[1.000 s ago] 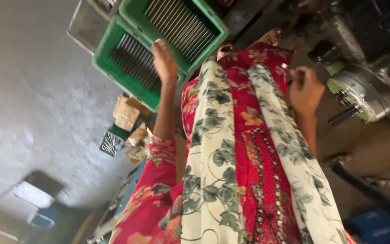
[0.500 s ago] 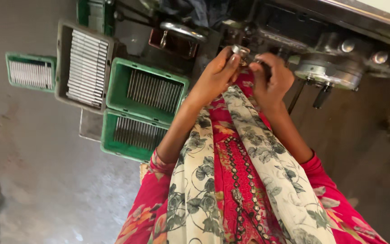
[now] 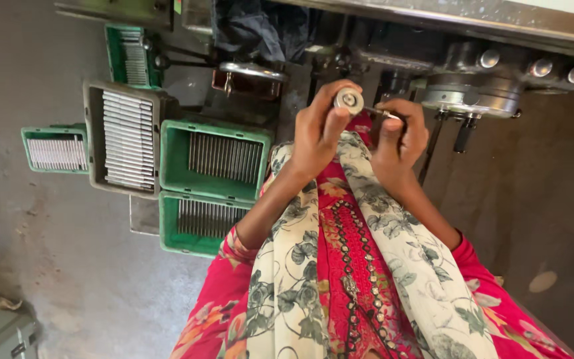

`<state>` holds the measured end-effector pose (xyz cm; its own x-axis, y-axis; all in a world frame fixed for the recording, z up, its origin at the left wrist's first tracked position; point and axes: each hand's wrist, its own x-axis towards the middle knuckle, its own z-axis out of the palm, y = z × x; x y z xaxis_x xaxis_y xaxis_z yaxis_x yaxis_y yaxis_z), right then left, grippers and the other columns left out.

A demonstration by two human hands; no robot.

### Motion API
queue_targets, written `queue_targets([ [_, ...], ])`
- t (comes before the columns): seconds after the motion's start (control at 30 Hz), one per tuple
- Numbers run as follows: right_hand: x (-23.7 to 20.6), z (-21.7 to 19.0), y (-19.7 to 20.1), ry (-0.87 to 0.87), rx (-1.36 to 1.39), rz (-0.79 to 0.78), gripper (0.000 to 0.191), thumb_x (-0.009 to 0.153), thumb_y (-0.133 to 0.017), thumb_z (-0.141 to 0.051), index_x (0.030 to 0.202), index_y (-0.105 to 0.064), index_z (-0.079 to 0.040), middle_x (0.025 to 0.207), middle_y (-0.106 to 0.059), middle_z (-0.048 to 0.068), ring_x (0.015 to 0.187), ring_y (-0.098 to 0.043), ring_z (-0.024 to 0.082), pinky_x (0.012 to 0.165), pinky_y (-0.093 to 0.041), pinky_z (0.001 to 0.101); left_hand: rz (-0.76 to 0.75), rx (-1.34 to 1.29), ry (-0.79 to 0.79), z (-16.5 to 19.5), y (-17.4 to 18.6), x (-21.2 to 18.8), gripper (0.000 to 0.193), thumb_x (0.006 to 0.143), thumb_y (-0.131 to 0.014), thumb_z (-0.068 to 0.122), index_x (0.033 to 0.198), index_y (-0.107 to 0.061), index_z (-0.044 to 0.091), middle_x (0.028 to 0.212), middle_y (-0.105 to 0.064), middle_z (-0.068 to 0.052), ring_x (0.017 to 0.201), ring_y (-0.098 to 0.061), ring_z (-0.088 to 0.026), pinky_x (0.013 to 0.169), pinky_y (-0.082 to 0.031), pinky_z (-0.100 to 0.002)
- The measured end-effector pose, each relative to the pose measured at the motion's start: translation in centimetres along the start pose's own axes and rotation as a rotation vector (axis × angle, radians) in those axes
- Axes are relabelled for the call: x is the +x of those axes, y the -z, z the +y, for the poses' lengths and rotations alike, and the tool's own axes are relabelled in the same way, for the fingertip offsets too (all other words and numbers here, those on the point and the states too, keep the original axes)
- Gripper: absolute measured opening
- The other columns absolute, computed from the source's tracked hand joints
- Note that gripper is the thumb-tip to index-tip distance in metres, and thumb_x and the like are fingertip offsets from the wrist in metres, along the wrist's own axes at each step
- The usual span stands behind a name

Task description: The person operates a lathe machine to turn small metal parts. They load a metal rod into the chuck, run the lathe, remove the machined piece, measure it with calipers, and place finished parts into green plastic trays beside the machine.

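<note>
Top centre of the frame: left hand (image 3: 317,129) has its fingers pinched around a small round metal part (image 3: 349,101), held up just under the grey machine (image 3: 493,80). Right hand (image 3: 400,143) is right beside it, closed on a thin metal pin (image 3: 379,113) that meets the part. Green trays (image 3: 214,156) of metal rods sit on the floor at centre left.

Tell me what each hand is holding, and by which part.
The left hand pinches a small round metal disc by its rim. The right hand grips a thin metal rod by its near end, tip toward the disc.
</note>
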<state>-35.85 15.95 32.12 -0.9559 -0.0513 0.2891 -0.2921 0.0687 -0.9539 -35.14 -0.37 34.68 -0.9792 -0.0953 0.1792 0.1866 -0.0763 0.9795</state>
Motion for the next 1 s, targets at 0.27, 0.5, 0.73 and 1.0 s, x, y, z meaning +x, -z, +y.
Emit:
queue_targets([
  [0.27, 2.4, -1.1, 3.1, -0.892, 0.902, -0.186, 0.034, 0.109, -0.044, -0.051, 0.102, -0.05, -0.018, 0.061, -0.025, -0.007, 0.048, -0.022, 0.005, 0.045, -0.022, 0.0262, -0.351, 0.828, -0.486, 0.9, 0.8, 6.0, 0.041, 0.096, -0.074, 0.046, 0.095, -0.062, 0.006, 0.068, -0.064, -0.008, 0.057, -0.066, -0.026, 0.052, -0.053, -0.038],
  [0.5, 7.0, 0.8, 3.6, -1.111, 0.972, -0.045, 0.039, 0.106, -0.043, -0.054, 0.089, -0.046, -0.02, 0.062, -0.024, -0.006, 0.049, -0.022, 0.009, 0.046, -0.023, 0.0278, -0.23, 1.006, -0.531, -0.7, -3.2, 12.9, 0.05, 0.09, -0.075, 0.054, 0.069, -0.062, 0.01, 0.052, -0.059, -0.007, 0.044, -0.061, -0.023, 0.045, -0.051, -0.037],
  [0.73, 12.5, 1.5, 7.9, -0.938, 0.906, 0.073, 0.036, 0.107, -0.048, -0.051, 0.089, -0.047, -0.02, 0.061, -0.023, -0.007, 0.045, -0.02, 0.006, 0.042, -0.019, 0.025, -0.03, 0.565, -0.344, -1.4, -6.8, 17.1, 0.049, 0.103, -0.066, 0.054, 0.085, -0.067, 0.009, 0.065, -0.063, -0.001, 0.053, -0.061, -0.011, 0.051, -0.049, -0.029],
  [1.0, 19.9, -0.7, 10.6, 0.202, -0.309, -0.153, 0.019, 0.115, -0.064, -0.025, 0.116, -0.059, -0.007, 0.084, -0.058, 0.008, 0.066, -0.054, 0.019, 0.06, -0.044, 0.0325, -0.179, -0.467, 0.656, -1.0, -7.6, 20.7, 0.052, 0.098, -0.066, 0.045, 0.064, -0.037, 0.018, 0.054, -0.028, 0.01, 0.04, -0.023, -0.004, 0.037, -0.014, -0.027],
])
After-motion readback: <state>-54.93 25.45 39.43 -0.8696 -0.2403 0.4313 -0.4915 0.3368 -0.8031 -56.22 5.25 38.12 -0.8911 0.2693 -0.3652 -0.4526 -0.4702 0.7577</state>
